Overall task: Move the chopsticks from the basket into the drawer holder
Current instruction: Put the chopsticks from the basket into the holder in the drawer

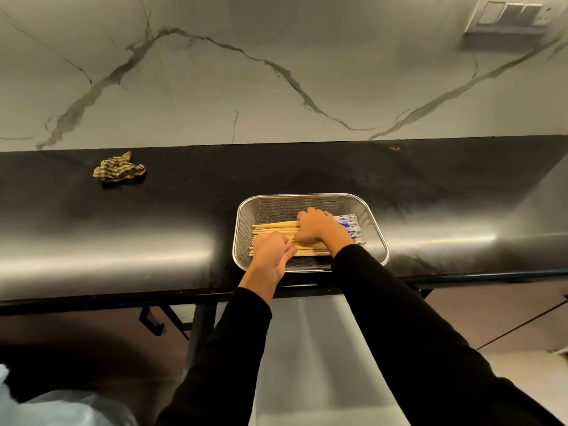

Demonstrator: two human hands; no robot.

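I see both arms, in black sleeves [399,318], reaching forward and down into the mesh basket [373,222]. My left hand [272,255] sits at the near left part of the basket, knuckles up, fingers curled down onto the chopsticks [276,230] with the thumb stretched toward the right; I cannot tell whether it truly grips any of them. My right hand [319,226] lies over the middle of the bundle, palm down, fingers bent over the far side of the sticks; whether it has closed around them I cannot tell either.

The basket rests on a glossy black countertop [123,241], close to its near edge. A crumpled checked cloth [118,170] lies well apart to the left, near the back. Behind the counter rises a pale marble wall [276,72] with dark veins, and a switch plate [510,13] sits at the upper right.

The chopsticks lie flat in the basket, their long axis running left to right, parallel to the counter's edge. Their plain wooden ends point left; the ends with blue-and-white pattern [350,224] point right, showing past my right wrist.
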